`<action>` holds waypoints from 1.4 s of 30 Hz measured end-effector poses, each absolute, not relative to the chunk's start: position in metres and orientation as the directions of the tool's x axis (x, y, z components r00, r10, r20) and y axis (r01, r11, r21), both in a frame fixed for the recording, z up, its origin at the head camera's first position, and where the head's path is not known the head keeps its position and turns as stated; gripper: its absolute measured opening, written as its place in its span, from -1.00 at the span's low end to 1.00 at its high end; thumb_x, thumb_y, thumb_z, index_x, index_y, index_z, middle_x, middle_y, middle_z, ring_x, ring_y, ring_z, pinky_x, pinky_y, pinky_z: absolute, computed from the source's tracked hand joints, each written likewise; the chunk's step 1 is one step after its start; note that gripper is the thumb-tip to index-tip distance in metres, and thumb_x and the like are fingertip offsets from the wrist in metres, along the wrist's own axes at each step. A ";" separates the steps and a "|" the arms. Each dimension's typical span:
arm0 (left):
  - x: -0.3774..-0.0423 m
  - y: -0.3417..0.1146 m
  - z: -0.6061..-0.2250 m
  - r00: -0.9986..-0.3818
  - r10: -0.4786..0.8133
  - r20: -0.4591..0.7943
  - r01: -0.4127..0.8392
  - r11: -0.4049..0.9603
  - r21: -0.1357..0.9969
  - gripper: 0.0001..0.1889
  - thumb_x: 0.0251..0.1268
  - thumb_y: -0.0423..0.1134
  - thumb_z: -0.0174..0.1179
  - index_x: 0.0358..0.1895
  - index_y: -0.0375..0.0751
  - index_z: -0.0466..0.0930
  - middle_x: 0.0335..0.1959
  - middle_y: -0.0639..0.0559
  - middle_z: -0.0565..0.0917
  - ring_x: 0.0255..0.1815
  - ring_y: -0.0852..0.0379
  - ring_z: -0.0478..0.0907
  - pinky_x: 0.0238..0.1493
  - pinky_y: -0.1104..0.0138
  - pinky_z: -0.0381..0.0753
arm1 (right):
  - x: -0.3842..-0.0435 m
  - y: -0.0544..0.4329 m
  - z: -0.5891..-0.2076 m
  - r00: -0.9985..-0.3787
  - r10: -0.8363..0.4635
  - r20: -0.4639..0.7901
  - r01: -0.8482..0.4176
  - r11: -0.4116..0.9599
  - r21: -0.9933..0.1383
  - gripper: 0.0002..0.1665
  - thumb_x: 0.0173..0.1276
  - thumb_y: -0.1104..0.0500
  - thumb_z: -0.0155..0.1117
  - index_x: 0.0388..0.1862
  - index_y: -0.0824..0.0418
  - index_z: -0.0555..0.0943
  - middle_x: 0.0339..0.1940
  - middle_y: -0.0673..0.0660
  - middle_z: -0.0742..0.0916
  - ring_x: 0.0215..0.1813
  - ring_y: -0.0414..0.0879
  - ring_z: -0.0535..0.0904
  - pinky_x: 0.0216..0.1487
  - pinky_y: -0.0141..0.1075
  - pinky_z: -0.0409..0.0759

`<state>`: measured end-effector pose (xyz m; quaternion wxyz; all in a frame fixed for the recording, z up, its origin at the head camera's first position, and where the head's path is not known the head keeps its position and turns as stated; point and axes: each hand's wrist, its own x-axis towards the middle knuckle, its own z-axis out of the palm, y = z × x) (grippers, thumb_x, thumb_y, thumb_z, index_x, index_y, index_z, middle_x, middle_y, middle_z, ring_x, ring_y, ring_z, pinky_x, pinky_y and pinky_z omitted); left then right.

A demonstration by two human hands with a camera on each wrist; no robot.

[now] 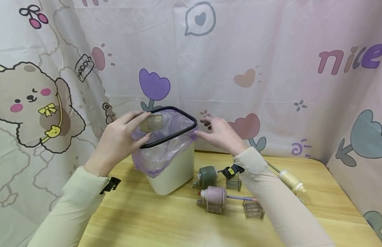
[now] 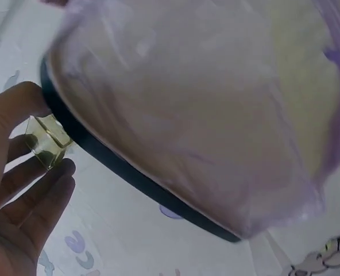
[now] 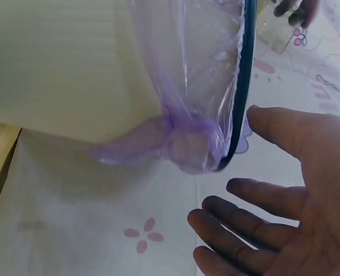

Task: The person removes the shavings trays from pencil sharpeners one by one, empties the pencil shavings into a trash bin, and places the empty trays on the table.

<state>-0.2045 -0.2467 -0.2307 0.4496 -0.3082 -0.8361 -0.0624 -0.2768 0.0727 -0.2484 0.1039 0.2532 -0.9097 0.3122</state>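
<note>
My left hand [image 1: 118, 137] pinches a clear yellowish shavings box [image 1: 155, 122] between thumb and fingers, above the mouth of a white trash bin [image 1: 178, 168]. In the left wrist view the box [image 2: 46, 141] shows beside the bin's dark rim [image 2: 118, 164]. A purple plastic liner [image 1: 160, 161] lines the bin and folds over its outside. My right hand [image 1: 218, 133] holds nothing; its thumb points at the right corner of the rim, fingers spread and relaxed. From the right wrist, the thumb tip appears close beside the rim [image 3: 244, 86], near a bunched knot of liner [image 3: 190, 144].
Right of the bin stand a green crank pencil sharpener [image 1: 207, 175] and a pink one [image 1: 215, 199] with a pencil [image 1: 240, 198] in it. Two clear boxes, one smoky [image 1: 253, 209] and one greyish [image 1: 234, 184], lie nearby. A yellow sharpener [image 1: 291, 180] lies beyond my right forearm.
</note>
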 end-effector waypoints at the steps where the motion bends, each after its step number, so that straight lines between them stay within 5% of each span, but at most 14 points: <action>1: -0.203 -0.244 -0.230 -0.400 0.446 0.801 0.576 0.802 -0.158 -0.34 0.04 -0.36 0.64 0.30 -0.27 0.68 0.12 -0.24 0.74 -0.05 -0.22 0.76 -0.06 -0.04 0.80 | -0.277 0.077 -0.249 -0.852 -0.394 0.346 -0.523 0.679 -0.514 -0.20 0.50 -0.20 0.40 0.54 0.19 0.53 0.41 0.27 0.69 0.44 0.19 0.61 0.48 0.09 0.59; 5: -0.197 -0.232 -0.231 -0.369 0.388 0.845 0.619 0.780 -0.088 -0.36 0.04 -0.36 0.64 0.29 -0.25 0.70 0.06 -0.19 0.77 -0.18 -0.09 0.73 -0.16 0.21 0.71 | -0.274 0.095 -0.252 -0.854 -0.391 0.343 -0.519 0.679 -0.519 -0.23 0.50 -0.18 0.39 0.54 0.17 0.52 0.43 0.26 0.68 0.46 0.20 0.60 0.49 0.11 0.57; 13: -0.182 -0.205 -0.239 -0.331 0.319 0.888 0.710 0.704 0.012 -0.32 -0.04 -0.40 0.66 0.29 -0.19 0.73 0.06 -0.13 0.82 -0.09 -0.03 0.78 0.16 0.67 0.54 | -0.266 0.131 -0.266 -0.861 -0.376 0.343 -0.507 0.686 -0.521 -0.30 0.53 -0.13 0.38 0.51 0.17 0.54 0.42 0.26 0.67 0.42 0.22 0.60 0.46 0.15 0.58; 16: -0.179 -0.196 -0.244 -0.332 0.334 0.882 0.729 0.684 0.016 -0.34 -0.03 -0.37 0.65 0.27 -0.24 0.73 0.06 -0.15 0.82 -0.03 -0.04 0.79 0.27 0.64 0.55 | -0.263 0.144 -0.271 -0.873 -0.354 0.336 -0.486 0.693 -0.533 -0.29 0.54 -0.11 0.38 0.51 0.20 0.53 0.40 0.29 0.67 0.41 0.24 0.61 0.46 0.16 0.58; 22: -0.178 -0.172 -0.263 -0.335 0.347 0.876 0.795 0.603 0.065 -0.32 -0.09 -0.36 0.68 0.25 -0.22 0.73 0.02 -0.08 0.84 -0.07 0.02 0.81 0.11 0.49 0.73 | -0.251 0.176 -0.277 -0.895 -0.306 0.324 -0.440 0.727 -0.527 -0.25 0.55 -0.16 0.35 0.54 0.21 0.49 0.44 0.31 0.64 0.44 0.27 0.58 0.47 0.25 0.52; 42: -0.199 -0.109 -0.336 -0.563 0.344 0.752 0.817 0.373 0.440 -0.44 0.07 -0.33 0.67 0.20 -0.24 0.75 0.02 -0.09 0.85 -0.14 0.09 0.84 -0.06 0.37 0.84 | -0.223 0.259 -0.313 -0.932 -0.204 0.301 -0.336 0.801 -0.496 -0.20 0.54 -0.21 0.36 0.53 0.25 0.50 0.45 0.40 0.63 0.42 0.39 0.54 0.34 0.41 0.51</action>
